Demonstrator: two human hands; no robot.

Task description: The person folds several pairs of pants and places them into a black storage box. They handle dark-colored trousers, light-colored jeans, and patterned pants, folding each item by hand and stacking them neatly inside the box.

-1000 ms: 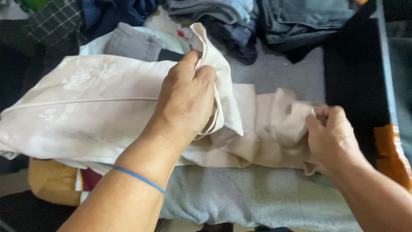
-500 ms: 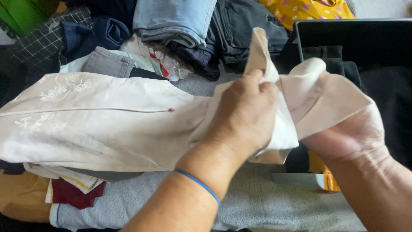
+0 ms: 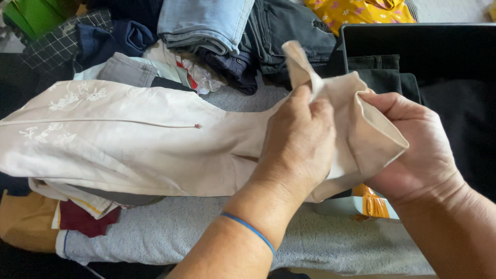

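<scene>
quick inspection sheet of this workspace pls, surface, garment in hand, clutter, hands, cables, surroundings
surface: grey towel-like cloth spread under the work, partly covered by clothes.
job's things: beige garment with white floral embroidery, its main part lying to the left; one end lifted and bunched between both hands.
clutter: folded light blue jeans, dark jeans, grey garment, yellow floral cloth, maroon cloth, orange packet.
hands: left hand grips the raised end from the front, blue band on its wrist; right hand holds the fold from behind.
cables: nothing seen.
surroundings: black case open at upper right, dark clothes inside; green item at top left.
</scene>
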